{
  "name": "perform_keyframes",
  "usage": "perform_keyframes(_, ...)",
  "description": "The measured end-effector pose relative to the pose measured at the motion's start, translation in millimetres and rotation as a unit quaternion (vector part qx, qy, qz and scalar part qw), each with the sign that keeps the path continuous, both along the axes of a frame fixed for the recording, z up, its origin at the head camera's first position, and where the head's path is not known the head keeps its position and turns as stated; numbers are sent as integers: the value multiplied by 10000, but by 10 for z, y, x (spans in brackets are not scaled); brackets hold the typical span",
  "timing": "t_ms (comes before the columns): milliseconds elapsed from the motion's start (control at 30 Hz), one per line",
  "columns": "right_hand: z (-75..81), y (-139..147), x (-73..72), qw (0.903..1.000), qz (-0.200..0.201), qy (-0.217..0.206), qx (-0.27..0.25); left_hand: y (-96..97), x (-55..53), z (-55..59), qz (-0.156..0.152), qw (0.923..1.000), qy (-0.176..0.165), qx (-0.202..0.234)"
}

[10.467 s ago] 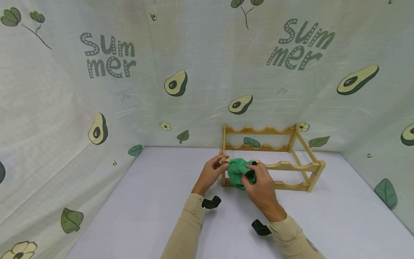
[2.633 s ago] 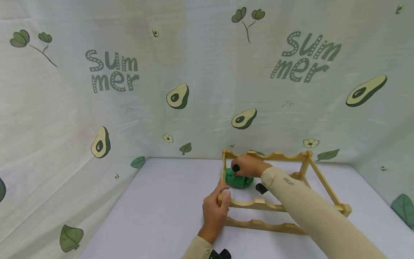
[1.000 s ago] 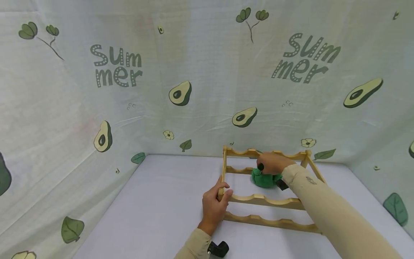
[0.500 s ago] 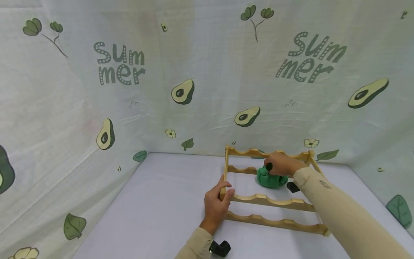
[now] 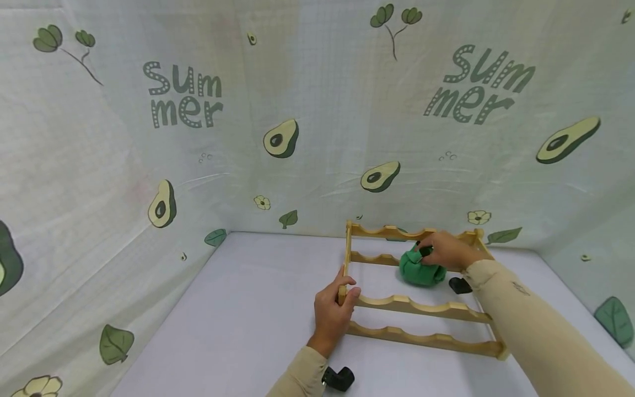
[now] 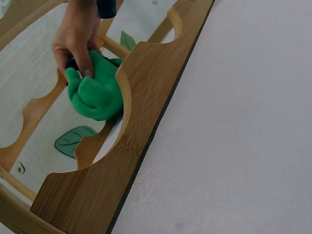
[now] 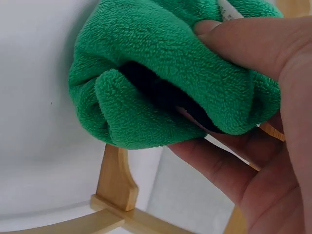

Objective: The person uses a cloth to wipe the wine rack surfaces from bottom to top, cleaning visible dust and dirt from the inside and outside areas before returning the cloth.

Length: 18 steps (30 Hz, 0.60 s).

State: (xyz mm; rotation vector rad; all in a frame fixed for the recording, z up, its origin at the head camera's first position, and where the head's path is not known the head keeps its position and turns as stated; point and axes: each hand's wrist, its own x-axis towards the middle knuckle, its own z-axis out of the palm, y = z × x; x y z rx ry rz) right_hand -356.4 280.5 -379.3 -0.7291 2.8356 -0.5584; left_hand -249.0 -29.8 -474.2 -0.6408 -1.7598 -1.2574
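A bundled green terry cloth (image 5: 419, 271) is inside the wooden wine rack (image 5: 397, 303), close to its lower back rail. My right hand (image 5: 448, 251) reaches over the rack and grips the cloth from above. In the right wrist view, the thumb presses on the folded cloth (image 7: 156, 44) while other fingers go beneath it; a dark patch shows in the fold, and a bit of white label shows by the thumb. My left hand (image 5: 331, 311) holds the rack's front left corner, fingers round the post. The left wrist view shows the scalloped rail (image 6: 141, 97) up close.
The rack stands on a white tabletop (image 5: 248, 309) with scalloped rails at front and back. A curtain (image 5: 317, 99) printed with avocados and leaves hangs behind and at the sides. Black wrist mounts (image 5: 338, 379) stick out from both sleeves.
Earlier, the cloth was at the rack's front left corner; then it was inside at the back left. Over the last second my right hand has slid it rightward. My left hand keeps its hold.
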Motion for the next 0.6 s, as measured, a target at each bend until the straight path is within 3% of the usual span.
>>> perform_keyframes(67, -2, 36, 5, 9998, -182, -66, -108, 2, -7, -9, 40, 10000, -23, -26)
perform_keyframes(233, -5, 116, 10, 9997, -188, 50, -115, 9, -10, -16, 74, 9999, -77, -27)
perform_keyframes(433, 21, 211, 48, 9997, -149, 164, 115, 16, -12, 3, 100, 9999, -43, -64)
perform_keyframes(600, 12, 263, 54, 9984, -343, 182, 422, 11, 1, 8, 139, 9999, -45, -68)
